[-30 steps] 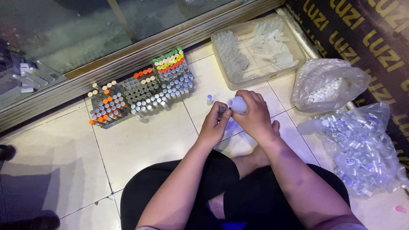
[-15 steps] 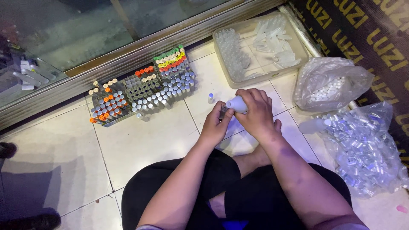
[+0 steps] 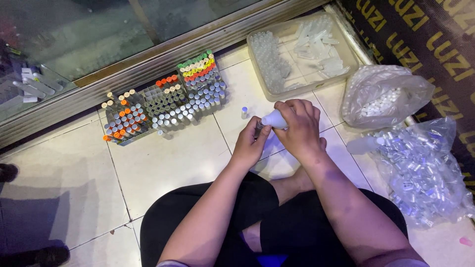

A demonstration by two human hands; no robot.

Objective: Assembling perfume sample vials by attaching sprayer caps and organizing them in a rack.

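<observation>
My right hand (image 3: 299,131) grips a small white squeeze bottle (image 3: 275,119), tipped with its nozzle pointing left. My left hand (image 3: 250,145) pinches a small clear vial (image 3: 259,128) right at that nozzle. Both hands hover over the white tiled floor (image 3: 168,163), above my crossed legs. One tiny vial with a blue cap (image 3: 244,112) stands alone on the tile just left of my hands.
A rack (image 3: 163,101) of several capped vials in orange, red, green and silver sits ahead left. A clear tray (image 3: 302,54) of vials lies ahead right. A bag of white caps (image 3: 383,96) and a bag of empty vials (image 3: 420,168) lie at the right.
Both hands have drifted slightly left and stayed together; the bottle's nozzle stays at the vial. Nothing else on the floor has moved.
</observation>
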